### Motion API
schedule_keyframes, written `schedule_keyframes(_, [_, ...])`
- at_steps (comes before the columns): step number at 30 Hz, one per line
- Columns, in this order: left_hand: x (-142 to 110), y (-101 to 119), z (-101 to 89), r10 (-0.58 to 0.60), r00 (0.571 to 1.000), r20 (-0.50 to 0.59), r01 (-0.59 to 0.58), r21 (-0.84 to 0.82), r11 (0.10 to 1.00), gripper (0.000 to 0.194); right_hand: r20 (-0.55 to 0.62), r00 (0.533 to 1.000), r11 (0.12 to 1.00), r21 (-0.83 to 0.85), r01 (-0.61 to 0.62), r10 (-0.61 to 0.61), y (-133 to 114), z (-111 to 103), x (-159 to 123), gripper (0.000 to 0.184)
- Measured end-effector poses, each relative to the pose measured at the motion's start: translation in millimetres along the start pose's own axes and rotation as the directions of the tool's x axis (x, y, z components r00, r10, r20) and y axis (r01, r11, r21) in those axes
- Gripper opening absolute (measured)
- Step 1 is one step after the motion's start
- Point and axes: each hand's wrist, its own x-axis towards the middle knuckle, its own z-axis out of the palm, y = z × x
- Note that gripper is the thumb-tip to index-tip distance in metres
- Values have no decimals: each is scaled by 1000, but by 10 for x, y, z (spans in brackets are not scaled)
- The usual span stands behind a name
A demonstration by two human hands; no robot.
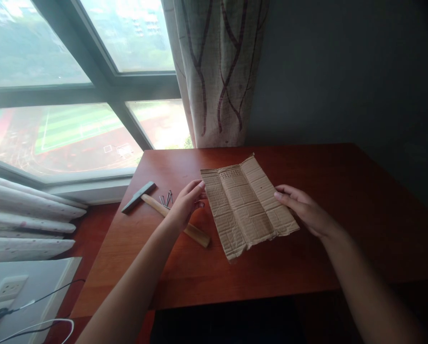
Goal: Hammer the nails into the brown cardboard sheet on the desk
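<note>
brown corrugated cardboard sheet (249, 205), seen from the head view, lies between the two hands, over the wooden table (317, 258); it looks raised and tilted. its creases run away from the person, slanting left at the far end. the left hand (185, 203) pinches the left edge, thumb on top, fingers loosely curled; the right hand (303, 205) grips the right edge, thumb over it, fingers partly hidden. neither is opened wide. both forearms reach in from below, angled inward. the claw-less hammer (195, 234) and nails (169, 197) are nearer the left hand.
</note>
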Motion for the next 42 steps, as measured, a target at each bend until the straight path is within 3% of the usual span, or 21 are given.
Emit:
schedule_keyframes(6, [-61, 20, 76, 59, 998, 31, -63, 171, 983, 37, -34, 998, 998, -24, 50, -51, -42, 40, 85, 29])
schedule_keyframes(12, [-101, 0, 101, 60, 997, 40, -66, 177, 982, 37, -24, 999, 997, -61, 47, -49, -20, 32, 129, 32])
schedule_keyframes(14, [-128, 5, 82, 88, 995, -46, -78, 187, 979, 37, -85, 993, 989, -131, 72, -84, 2, 3, 133, 34])
schedule_keyframes(16, [-177, 53, 73, 234, 952, -196, -173, 285, 943, 35, -179, 966, 956, -259, 139, -189, -20, -19, 111, 36])
schedule_keyframes(18, [-251, 144, 107, 468, 851, -237, -298, 515, 803, 31, -221, 903, 868, -430, 248, -367, -105, -1, 63, 33])
schedule_keyframes(20, [-337, 245, 208, 626, 778, -55, -376, 757, 534, 25, -139, 823, 714, -589, 379, -552, -236, 81, 12, 28])
schedule_keyframes(23, [-437, 316, 455, 555, 783, 281, -420, 897, 139, 24, 139, 744, 450, -718, 530, -654, -401, 303, -3, 29])
schedule_keyframes(26, [-463, 247, 670, 445, 805, 392, -422, 906, -36, 34, 374, 718, 275, -742, 612, -588, -417, 505, 74, 36])
schedule_keyframes(28, [-456, 167, 727, 420, 814, 402, -414, 908, -65, 39, 439, 719, 231, -744, 627, -539, -359, 555, 146, 40])
schedule_keyframes(31, [-440, 77, 706, 429, 810, 400, -413, 908, -67, 43, 456, 722, 242, -732, 637, -521, -249, 510, 229, 41])
schedule_keyframes(36, [-422, 50, 637, 438, 814, 382, -420, 908, -12, 44, 406, 734, 299, -724, 622, -545, -115, 447, 242, 41])
schedule_keyframes(42, [-429, 79, 610, 401, 815, 418, -451, 892, -14, 46, 325, 759, 246, -811, 530, -564, -17, 597, 80, 42])
